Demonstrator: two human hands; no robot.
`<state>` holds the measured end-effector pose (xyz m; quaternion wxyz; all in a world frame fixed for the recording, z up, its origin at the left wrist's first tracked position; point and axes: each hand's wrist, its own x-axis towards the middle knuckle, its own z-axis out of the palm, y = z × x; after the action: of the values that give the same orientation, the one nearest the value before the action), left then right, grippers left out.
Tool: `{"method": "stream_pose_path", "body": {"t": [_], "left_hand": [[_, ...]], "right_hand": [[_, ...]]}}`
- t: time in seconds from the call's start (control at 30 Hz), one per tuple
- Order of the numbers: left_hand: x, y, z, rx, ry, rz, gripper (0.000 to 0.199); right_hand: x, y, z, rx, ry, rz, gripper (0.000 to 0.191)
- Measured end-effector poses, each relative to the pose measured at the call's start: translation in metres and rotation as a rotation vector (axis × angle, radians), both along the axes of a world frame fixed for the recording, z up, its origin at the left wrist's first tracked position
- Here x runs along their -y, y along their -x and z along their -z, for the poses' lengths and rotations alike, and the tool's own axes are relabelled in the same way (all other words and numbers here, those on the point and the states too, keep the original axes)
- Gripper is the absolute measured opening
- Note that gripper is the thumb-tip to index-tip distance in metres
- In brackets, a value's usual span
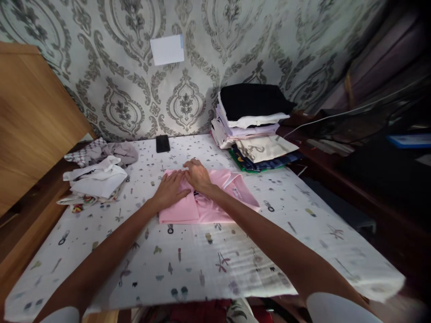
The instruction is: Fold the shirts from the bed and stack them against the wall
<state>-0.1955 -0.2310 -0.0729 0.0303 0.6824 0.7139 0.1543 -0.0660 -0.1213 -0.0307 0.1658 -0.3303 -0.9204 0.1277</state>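
A pink shirt [215, 211], partly folded, lies on the patterned white cloth in front of me. Its collar end [244, 193] points to the right. My left hand [171, 188] rests flat on the folded left part, fingers stretched out toward the far edge. Close beside it, my right hand [198, 176] is bent at the shirt's far edge with its fingers curled in, seemingly pinching the fabric. The fingertips of the right hand are partly hidden.
A tall stack of folded clothes [256, 103] stands at the back right, with a cream folded garment [266, 148] in front. Loose clothes [97, 179] are heaped at the left. A black phone [163, 143] lies near the wall. A cable [357, 109] crosses at the right.
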Motion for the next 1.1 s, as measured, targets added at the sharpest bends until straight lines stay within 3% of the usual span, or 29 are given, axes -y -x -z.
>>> {"method": "stream_pose_path", "body": {"t": [0.1,0.3,0.57,0.7,0.8,0.87,1.1], "left_hand": [[-0.009,0.019,-0.007,0.061,-0.031,-0.02,0.058],[-0.03,0.055,-0.016,0.011,-0.019,-0.273,0.023],[-0.027,0.045,-0.019,-0.07,-0.074,-0.399,0.02],[-0.016,0.026,-0.022,-0.148,-0.178,-0.261,0.026],[-0.008,0.013,-0.019,-0.094,-0.154,-0.057,0.022],[-0.008,0.009,-0.015,-0.028,-0.142,0.003,0.024],[-0.039,0.028,-0.017,-0.035,-0.09,-0.156,0.022]], "right_hand": [[0.006,-0.007,0.005,0.1,-0.07,-0.079,0.027],[0.006,-0.015,0.017,0.124,-0.086,-0.06,0.029],[0.003,-0.02,0.019,0.138,-0.048,-0.036,0.031],[0.003,-0.021,0.012,0.09,-0.034,-0.007,0.03],[0.002,-0.016,0.008,0.026,-0.043,-0.049,0.034],[0.002,-0.012,0.007,0.017,-0.04,-0.082,0.036],[0.007,-0.016,0.011,0.137,-0.067,-0.062,0.031]]}}
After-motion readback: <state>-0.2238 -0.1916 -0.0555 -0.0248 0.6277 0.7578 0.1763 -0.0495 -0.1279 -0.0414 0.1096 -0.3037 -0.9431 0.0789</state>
